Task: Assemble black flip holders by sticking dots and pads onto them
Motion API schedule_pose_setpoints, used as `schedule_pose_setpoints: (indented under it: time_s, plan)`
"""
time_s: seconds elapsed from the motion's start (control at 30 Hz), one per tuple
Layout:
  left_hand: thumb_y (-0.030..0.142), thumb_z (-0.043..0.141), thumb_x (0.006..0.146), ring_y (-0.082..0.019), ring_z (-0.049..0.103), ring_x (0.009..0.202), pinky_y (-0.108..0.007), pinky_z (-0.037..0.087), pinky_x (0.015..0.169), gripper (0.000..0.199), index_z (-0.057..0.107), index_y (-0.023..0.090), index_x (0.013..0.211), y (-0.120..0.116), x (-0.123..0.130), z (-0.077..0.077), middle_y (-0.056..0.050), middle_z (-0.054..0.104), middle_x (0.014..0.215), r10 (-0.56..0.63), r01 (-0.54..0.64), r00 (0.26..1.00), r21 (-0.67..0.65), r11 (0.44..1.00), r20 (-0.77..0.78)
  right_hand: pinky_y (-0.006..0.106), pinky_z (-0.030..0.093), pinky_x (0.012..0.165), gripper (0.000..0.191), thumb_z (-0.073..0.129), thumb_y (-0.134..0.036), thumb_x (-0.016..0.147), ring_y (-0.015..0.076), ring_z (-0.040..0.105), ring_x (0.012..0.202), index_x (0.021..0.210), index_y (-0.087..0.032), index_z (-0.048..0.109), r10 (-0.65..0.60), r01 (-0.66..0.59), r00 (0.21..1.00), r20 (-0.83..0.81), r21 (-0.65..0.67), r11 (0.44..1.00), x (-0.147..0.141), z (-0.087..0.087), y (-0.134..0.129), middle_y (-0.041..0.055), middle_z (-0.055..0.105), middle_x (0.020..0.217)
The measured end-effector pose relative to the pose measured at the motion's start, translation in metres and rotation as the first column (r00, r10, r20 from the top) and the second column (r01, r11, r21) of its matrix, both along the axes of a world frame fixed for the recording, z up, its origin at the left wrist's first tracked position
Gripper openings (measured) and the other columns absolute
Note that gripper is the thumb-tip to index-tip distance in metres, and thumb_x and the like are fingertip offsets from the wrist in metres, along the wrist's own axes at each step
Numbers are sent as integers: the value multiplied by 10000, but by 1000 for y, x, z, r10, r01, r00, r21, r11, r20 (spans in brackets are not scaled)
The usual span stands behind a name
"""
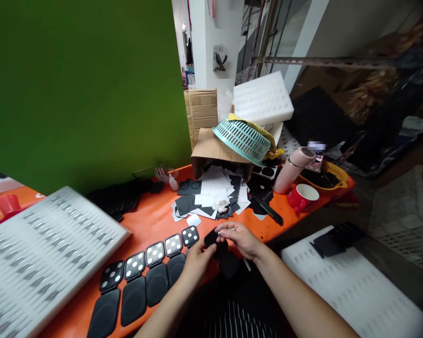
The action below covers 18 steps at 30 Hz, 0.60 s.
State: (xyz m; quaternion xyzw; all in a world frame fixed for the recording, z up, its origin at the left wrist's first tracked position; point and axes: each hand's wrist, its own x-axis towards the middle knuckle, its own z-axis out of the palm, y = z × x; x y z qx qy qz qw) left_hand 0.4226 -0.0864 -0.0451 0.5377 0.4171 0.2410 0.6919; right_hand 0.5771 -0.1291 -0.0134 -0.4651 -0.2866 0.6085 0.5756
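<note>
At the table's front edge, my left hand [198,259] is closed on a dark flat piece [211,238], its thumb resting on top. My right hand [240,238] pinches a small, thin, light-coloured item [225,231] just over that piece; what the item is cannot be made out. Below both hands hangs another black piece [229,265], partly hidden, beside a thin metallic rod [247,265]. To the left lies a row of opened black cases, with white-dotted squares [154,254] above and dark oval-marked pads [157,284] below. My left hand covers part of the last one.
A white slotted foam tray [56,249] fills the left. Ahead are scattered black and white sheets [211,188], a cardboard box [211,143] and a teal basket [243,140]. A pink bottle [292,171] and red mug [302,197] stand right; another foam tray [352,286] is lower right.
</note>
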Motion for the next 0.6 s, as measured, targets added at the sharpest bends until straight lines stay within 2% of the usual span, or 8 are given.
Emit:
schedule_pose_setpoints:
  time_s: [0.07, 0.13, 0.2, 0.27, 0.3, 0.37, 0.5, 0.6]
  plan:
    - [324, 565, 721, -164, 565, 631, -269, 452, 604, 232, 596, 137, 854, 6, -6, 7, -35, 594, 708, 55, -51, 998, 99, 994, -38, 258, 403, 714, 214, 648, -295, 681, 115, 550, 680, 840, -152, 641, -214, 214, 977, 0, 0, 977, 9, 1, -3, 7, 592, 673]
    - [254, 508, 756, -200, 579, 789, -313, 456, 729, 198, 612, 176, 905, 4, -13, 11, -52, 615, 838, 62, -36, 995, 304, 952, -76, 250, 406, 694, 221, 657, -304, 670, 109, 541, 664, 843, -168, 636, -397, 395, 917, -29, -45, 917, 21, -3, -8, -2, 580, 677]
    - [138, 461, 742, -214, 529, 979, -338, 412, 859, 298, 613, 230, 982, -5, -19, 8, -52, 582, 1045, -8, 107, 985, 573, 812, -171, 252, 411, 651, 241, 672, -308, 651, 114, 531, 639, 847, -175, 628, -461, 453, 885, -64, -112, 885, 30, -11, -16, -6, 564, 657]
    - [50, 442, 682, -215, 479, 1064, -340, 395, 899, 443, 586, 250, 1050, -17, -23, 2, -47, 522, 1169, -99, 312, 940, 707, 635, -326, 249, 406, 614, 252, 678, -312, 643, 116, 524, 626, 849, -178, 623, -454, 438, 887, -83, -159, 885, 34, -21, -23, -7, 552, 648]
    - [28, 446, 655, -219, 467, 1078, -347, 395, 903, 490, 569, 249, 1075, -23, -23, -2, -47, 505, 1195, -125, 401, 905, 719, 568, -405, 241, 398, 592, 254, 680, -315, 641, 110, 515, 613, 846, -178, 620, -444, 426, 893, -75, -176, 887, 34, -25, -26, -8, 549, 650]
    - [32, 478, 637, -242, 438, 1107, -402, 359, 942, 516, 542, 253, 1098, -32, -23, -9, -39, 490, 1221, -119, 525, 834, 707, 475, -539, 223, 370, 548, 256, 676, -326, 641, 93, 485, 574, 838, -174, 616, -414, 405, 910, -10, -187, 895, 30, -32, -28, -14, 538, 642]
    - [231, 610, 671, -316, 329, 1196, -563, 188, 1002, 514, 471, 266, 1164, -39, -20, -15, -34, 431, 1292, -35, 633, 736, 668, 392, -677, 223, 344, 526, 276, 632, -350, 671, 82, 433, 516, 880, -176, 586, -266, 313, 925, 273, -148, 938, 19, -41, -17, -31, 513, 609]
    - [325, 636, 676, -309, 281, 1233, -528, 196, 1016, 571, 433, 226, 1201, -39, -18, -19, -65, 338, 1361, -51, 670, 714, 660, 340, -699, 239, 369, 584, 203, 598, -335, 691, 105, 480, 579, 822, -185, 559, -118, 181, 844, 523, -71, 981, 12, -42, 1, -19, 549, 679]
